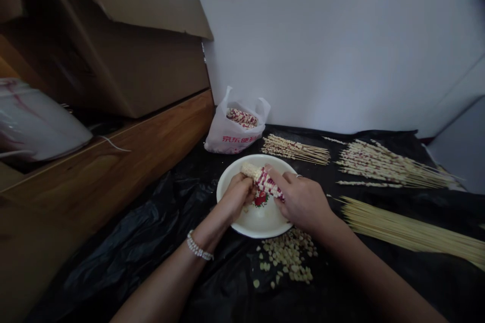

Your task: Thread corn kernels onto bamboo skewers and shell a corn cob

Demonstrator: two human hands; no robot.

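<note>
Over a white basin (224, 207) with a red pattern on its floor, both hands are on a corn cob (265, 180) with white and purple kernels. The cob's far left end is pale and looks stripped of kernels. My right hand (303, 197), wearing a ring, is wrapped around the right part of the cob. Against the underside of its left part, my left hand (239, 193) has curled fingers, partly hidden from view. Loose kernels (290, 257) lie in a pile on the black plastic sheet just in front of the basin.
Behind the basin, a white plastic bag (227, 136) holds more cobs. To the right lie skewers threaded with kernels (373, 161), a smaller threaded bundle (293, 149) and bare bamboo skewers (409, 227). A cardboard box (151, 65) sits on a wooden ledge (162, 136) at left.
</note>
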